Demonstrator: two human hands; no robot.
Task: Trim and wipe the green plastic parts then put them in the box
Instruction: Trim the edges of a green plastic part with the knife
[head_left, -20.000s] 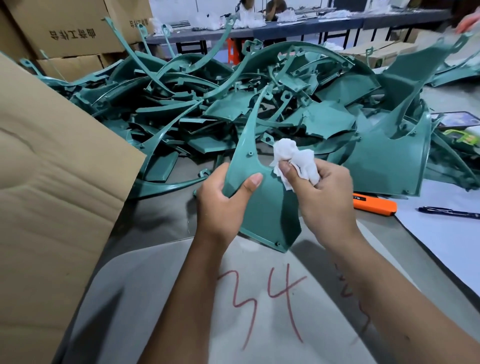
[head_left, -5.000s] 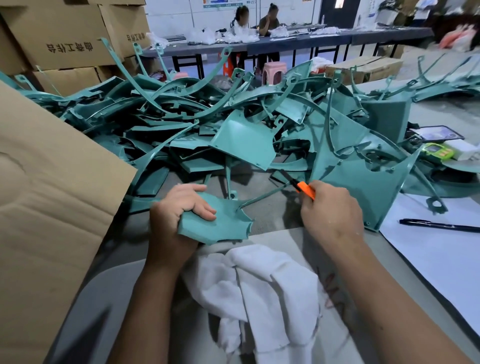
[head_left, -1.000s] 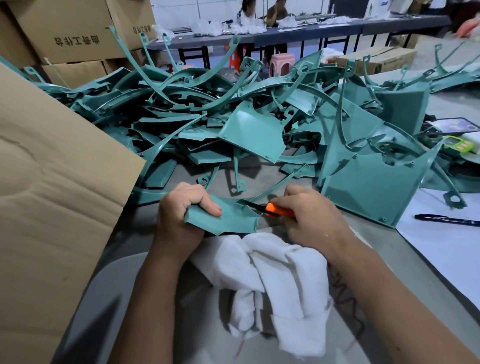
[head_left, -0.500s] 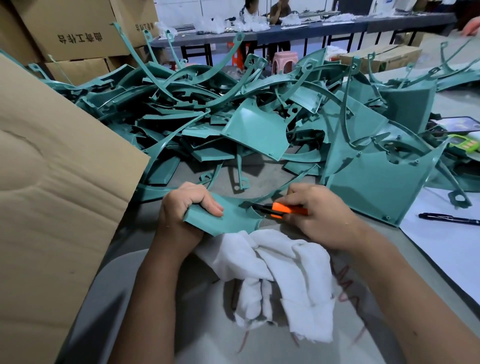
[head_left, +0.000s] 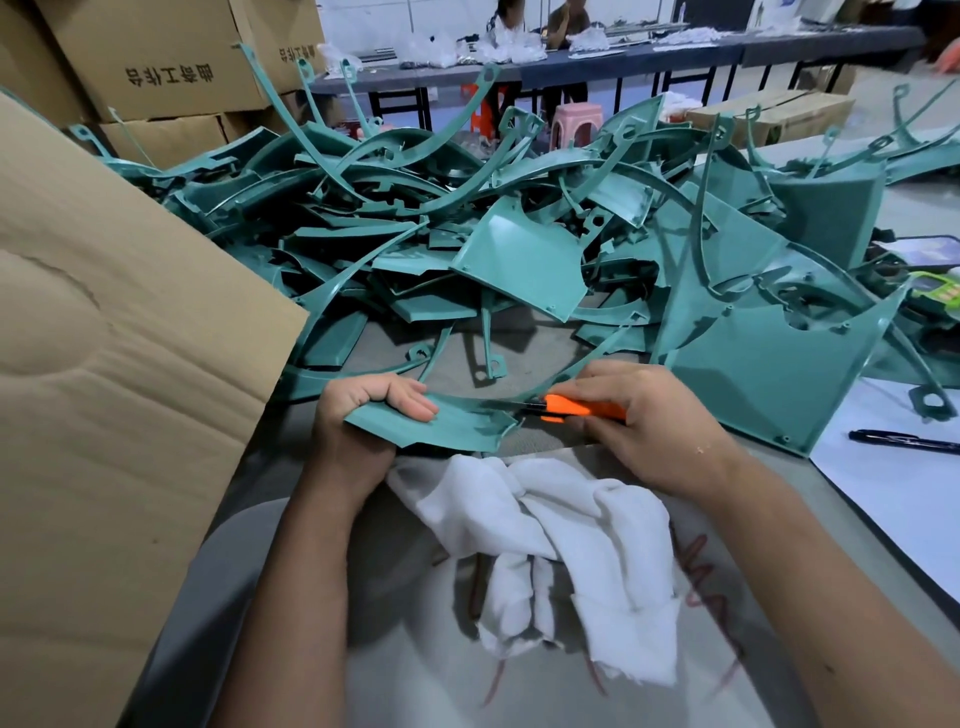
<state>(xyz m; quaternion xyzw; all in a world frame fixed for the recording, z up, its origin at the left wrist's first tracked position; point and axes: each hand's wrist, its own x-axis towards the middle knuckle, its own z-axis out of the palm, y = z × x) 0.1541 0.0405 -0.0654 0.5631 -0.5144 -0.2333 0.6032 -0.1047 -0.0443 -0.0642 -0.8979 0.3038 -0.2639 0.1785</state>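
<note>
My left hand (head_left: 358, 415) grips a flat green plastic part (head_left: 462, 423) by its left end, fingers curled over the top face. My right hand (head_left: 649, 421) holds an orange utility knife (head_left: 576, 407), its blade tip at the part's right edge. A crumpled white cloth (head_left: 561, 530) lies on the grey table just below both hands. Behind them sprawls a big pile of green plastic parts (head_left: 519, 228). A cardboard box flap (head_left: 114, 364) rises at the left.
A large green panel (head_left: 769, 369) lies to the right of my right hand. A black pen (head_left: 904, 441) rests on white paper at the right edge. Stacked cardboard boxes (head_left: 150, 57) stand at the back left. People sit at a far table.
The knife has stayed at the part's right edge, with my right hand shifting slightly along it. My left hand keeps the same hold on the part. The cloth has not moved.
</note>
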